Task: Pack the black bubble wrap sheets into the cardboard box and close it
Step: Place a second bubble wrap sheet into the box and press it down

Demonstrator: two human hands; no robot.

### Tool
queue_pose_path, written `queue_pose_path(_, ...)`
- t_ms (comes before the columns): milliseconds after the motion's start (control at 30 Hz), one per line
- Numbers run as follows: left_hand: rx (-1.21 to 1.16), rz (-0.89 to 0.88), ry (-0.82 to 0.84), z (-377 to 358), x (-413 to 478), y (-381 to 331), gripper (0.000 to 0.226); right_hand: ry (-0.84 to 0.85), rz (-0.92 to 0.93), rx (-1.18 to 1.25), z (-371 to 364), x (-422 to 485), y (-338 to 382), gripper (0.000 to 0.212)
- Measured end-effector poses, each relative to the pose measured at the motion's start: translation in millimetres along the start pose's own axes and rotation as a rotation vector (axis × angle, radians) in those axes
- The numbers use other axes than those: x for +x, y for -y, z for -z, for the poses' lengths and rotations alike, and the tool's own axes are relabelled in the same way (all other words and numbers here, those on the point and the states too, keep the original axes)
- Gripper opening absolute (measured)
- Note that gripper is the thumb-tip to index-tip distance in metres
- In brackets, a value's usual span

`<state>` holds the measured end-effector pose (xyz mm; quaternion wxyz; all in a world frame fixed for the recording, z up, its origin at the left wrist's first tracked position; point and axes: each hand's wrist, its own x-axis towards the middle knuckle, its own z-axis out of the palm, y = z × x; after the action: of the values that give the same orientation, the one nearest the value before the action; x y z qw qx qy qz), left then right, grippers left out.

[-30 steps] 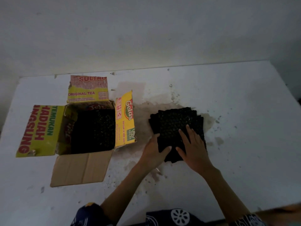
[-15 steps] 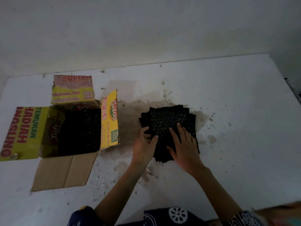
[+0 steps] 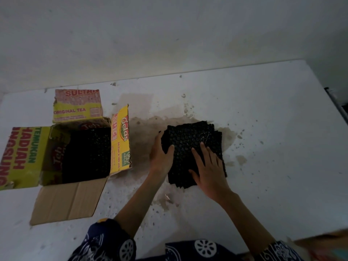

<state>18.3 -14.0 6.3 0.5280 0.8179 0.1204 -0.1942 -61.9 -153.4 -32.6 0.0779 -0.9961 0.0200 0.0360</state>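
While its four flaps [image 3: 24, 157] lie folded outward, one cardboard box [image 3: 56, 153] stands open at the left of the white table [image 3: 273, 129]. Its left flap reads "TEMUKAN HADIAH", with a further red word cut off by the frame edge. On the far flap the print reads "SULTAN" and "ORIGINAL TEA". "Teh" shows on the inner walls, and the right flap carries "Gelas", "24 CUP x 180 mL" and a small halal mark. The near flap is plain brown card. Black bubble wrap [image 3: 88, 153] already lies inside the box.

To the right of the box, on a brown stain [image 3: 143, 140] in the tabletop, sits one stack of black bubble wrap sheets [image 3: 190, 136]; the sheets cannot be counted. The left hand [image 3: 162, 157] cups the stack's left edge, thumb on top, the fingers curled against the side. The right hand [image 3: 209, 166] lies flat on the near right part of the stack, fingers spread and pressing down, closed on nothing. Both forearms reach in from patterned dark blue sleeves [image 3: 105, 240].
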Motion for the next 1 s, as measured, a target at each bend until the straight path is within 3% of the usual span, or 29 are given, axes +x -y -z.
queue_pose_path(300,-0.056,0.15,-0.044,-5.2,14.5,0.8,0.037,0.026,-0.001,0.029,1.3,0.3,-0.4,0.063)
queue_pose_path(500,0.204,0.065,-0.134,-9.8,12.1,10.9,0.03,0.067,0.001,0.037,-0.1,-1.3,-3.4,0.065)
queue_pose_path(633,0.366,-0.087,-0.238,-10.8,1.9,5.4,0.031,0.092,0.005,0.089,1.9,-0.7,-3.6,0.069)
queue_pose_path(800,0.24,-0.198,-0.058,-9.8,-8.2,-5.6,0.023,0.104,0.032,0.241,9.3,0.3,-9.5,0.072)
queue_pose_path(1000,-0.018,-0.3,0.079,4.0,-34.2,-33.8,0.019,-0.13,-0.158,0.703,42.2,-7.0,-17.2,0.048)
